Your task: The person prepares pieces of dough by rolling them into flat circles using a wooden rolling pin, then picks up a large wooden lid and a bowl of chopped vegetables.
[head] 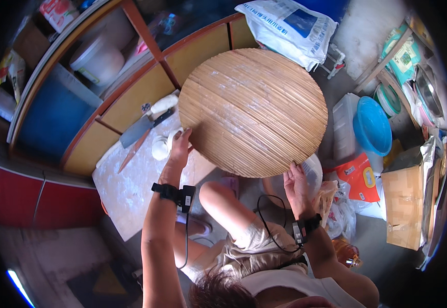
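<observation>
Both my hands hold a large round tray of thin wooden or reed slats (252,111), dusted with white powder, by its near rim. My left hand (181,148) grips the rim at the left; my right hand (295,183) pinches it at the lower right. Below and left of the tray lies a floured board (127,196). On the board are a cleaver (136,131) with a dark handle, a pointed wooden stick (133,152), a white rounded piece (161,148) beside my left hand, and a pale dough-like roll (165,104) at the far edge. The tray hides what lies beneath it.
A wooden cabinet (138,92) runs behind the board. A printed white sack (292,30) stands beyond the tray. At the right are a blue basin (372,125), a red and white bag (356,179), a cardboard box (404,208) and an oil bottle (344,252).
</observation>
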A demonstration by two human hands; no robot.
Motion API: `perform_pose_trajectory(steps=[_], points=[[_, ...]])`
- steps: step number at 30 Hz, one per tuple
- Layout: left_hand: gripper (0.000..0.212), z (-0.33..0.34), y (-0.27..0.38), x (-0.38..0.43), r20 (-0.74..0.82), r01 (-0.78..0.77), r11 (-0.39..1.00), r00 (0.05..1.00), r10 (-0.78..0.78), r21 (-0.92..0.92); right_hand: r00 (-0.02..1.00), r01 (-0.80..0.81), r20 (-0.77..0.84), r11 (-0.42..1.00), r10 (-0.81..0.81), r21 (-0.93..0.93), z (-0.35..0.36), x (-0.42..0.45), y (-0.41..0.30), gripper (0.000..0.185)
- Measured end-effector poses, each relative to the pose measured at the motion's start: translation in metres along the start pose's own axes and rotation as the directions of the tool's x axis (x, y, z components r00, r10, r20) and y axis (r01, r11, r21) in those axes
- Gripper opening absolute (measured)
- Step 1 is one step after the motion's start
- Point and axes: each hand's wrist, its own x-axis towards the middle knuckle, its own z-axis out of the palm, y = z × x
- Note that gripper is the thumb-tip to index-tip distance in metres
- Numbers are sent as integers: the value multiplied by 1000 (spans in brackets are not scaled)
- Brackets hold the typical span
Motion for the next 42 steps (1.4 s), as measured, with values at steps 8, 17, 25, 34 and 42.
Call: perform_pose_trajectory(steps=[8,17,25,34,42], points=[[43,8,0,-59,277,-96,995,957,86,22,998,6,57,1000,-6,-4,-9,-6,8,21],[80,0,11,-49,278,-185,946,954,109,266,968,-145,163,958,189,-249,0,6,-5,27],[69,-92,-15,-122,273,-222,975,937,216,-10,888,-106,39,288,458,-952,-23,-66,-108,36],[67,-158,-39,-176,158,-216,971,967,198,107,426,-247,-756,-740,497,-626,-204,-193,-225,29],[53,-109,-64,-128,274,-256,967,929,250,-12,543,-199,-689,-724,480,-661,-78,-196,-144,31]])
